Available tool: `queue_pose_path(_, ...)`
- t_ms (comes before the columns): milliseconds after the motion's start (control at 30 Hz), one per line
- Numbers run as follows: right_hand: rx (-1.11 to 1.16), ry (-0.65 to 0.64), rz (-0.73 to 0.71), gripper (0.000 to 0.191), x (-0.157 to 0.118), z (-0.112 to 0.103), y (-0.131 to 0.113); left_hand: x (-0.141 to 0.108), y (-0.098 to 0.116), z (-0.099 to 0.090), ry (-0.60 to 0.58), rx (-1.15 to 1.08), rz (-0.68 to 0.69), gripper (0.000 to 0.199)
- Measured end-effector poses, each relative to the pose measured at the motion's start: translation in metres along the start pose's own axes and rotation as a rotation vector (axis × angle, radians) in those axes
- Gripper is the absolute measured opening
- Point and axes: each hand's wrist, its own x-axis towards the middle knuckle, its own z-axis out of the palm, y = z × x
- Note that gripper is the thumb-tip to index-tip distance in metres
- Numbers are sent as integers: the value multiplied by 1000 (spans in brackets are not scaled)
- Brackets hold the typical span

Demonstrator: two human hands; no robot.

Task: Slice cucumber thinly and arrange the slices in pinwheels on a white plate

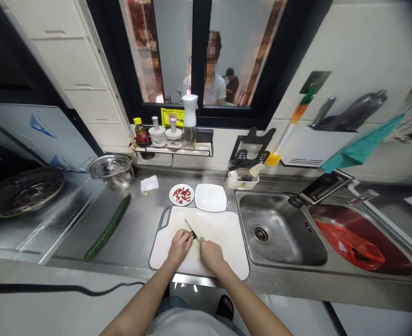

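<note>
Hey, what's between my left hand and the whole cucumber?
In the head view, the left part of the cutting board, then steel counter.

No text reads clearly; the mark (307,227) inside the sink (284,245) seems blurred.

Gap between cucumber (109,228) and board (230,238); plates (210,198) block far side.

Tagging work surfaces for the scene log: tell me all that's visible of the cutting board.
The cutting board is a white, plastic-looking rounded rectangle with a grey border and a grey loop handle at its far left corner. It lies flat on the steel counter, beside the sink. The left hand, right hand and knife are over its middle; exact contact is unclear. Faint greenish marks show near the knife. The forearms hide part of its near edge.
</note>
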Motion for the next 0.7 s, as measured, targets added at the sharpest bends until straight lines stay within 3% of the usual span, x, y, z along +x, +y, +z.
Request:
queue_pose_path(333,41,38,-4,32,19,-5,-10,0,-3,0,-9,5,12,20)
queue_pose_path(700,17,9,-6,34,-10,1,7,0,-8,1,4,-24,14,17)
